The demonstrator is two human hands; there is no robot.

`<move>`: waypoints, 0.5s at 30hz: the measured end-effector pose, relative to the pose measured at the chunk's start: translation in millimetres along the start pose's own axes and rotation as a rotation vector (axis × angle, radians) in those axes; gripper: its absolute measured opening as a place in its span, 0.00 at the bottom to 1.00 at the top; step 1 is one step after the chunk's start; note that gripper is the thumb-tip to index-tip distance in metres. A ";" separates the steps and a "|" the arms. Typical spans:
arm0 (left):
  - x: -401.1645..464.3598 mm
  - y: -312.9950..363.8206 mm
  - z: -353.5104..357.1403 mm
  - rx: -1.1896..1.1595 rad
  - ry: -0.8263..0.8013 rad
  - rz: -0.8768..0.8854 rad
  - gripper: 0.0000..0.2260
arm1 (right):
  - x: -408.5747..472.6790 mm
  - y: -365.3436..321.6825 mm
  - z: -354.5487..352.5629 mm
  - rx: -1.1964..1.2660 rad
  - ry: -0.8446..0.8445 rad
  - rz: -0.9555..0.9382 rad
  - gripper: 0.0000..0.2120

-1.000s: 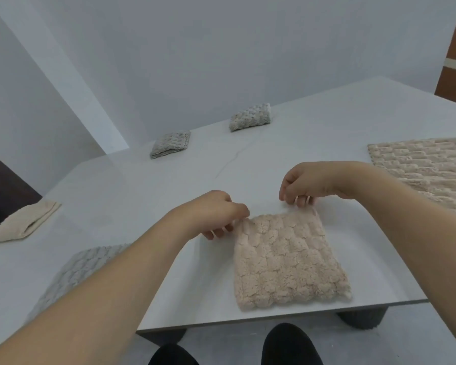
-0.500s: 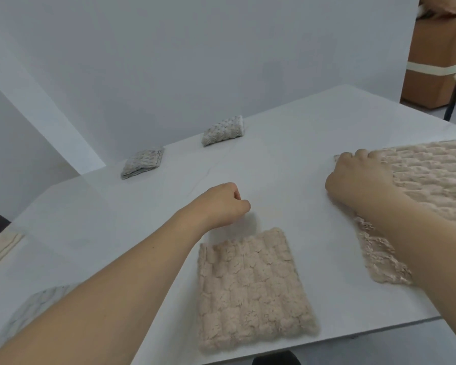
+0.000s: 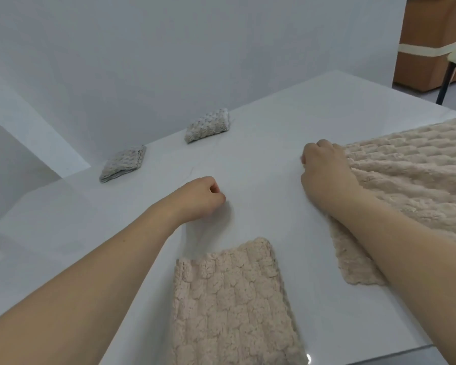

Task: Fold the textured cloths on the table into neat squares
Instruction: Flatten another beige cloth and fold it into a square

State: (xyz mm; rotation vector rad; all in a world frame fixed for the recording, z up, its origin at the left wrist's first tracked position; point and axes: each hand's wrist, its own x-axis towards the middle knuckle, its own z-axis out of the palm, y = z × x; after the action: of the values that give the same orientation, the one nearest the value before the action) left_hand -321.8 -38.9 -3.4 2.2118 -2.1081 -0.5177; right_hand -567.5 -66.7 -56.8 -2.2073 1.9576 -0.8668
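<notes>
We are resting our right hand [image 3: 327, 175], fingers curled over the near corner, on the bumpy beige open cloth [image 3: 411, 185] spread at the worktop's [image 3: 261, 164] right, while our left hand [image 3: 200, 198] is hovering fisted, holding nothing, beyond the folded beige cloth [image 3: 232, 304].

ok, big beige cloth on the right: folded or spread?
Spread. The big beige cloth lies open as one flat layer; right hand rests at its corner.

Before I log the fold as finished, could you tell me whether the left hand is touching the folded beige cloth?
Apart. The head view shows bare table between the left hand and the folded beige cloth.
</notes>
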 end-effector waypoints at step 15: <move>21.9 -48.2 -10.0 -0.361 0.096 -0.195 0.07 | 16.2 -93.6 31.9 0.369 -0.131 -0.232 0.12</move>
State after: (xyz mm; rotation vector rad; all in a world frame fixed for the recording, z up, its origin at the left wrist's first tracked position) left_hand -272.3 -58.7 -11.0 2.1871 -1.6103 -0.7209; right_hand -469.0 -74.1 -39.7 -2.2256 1.3720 -0.9876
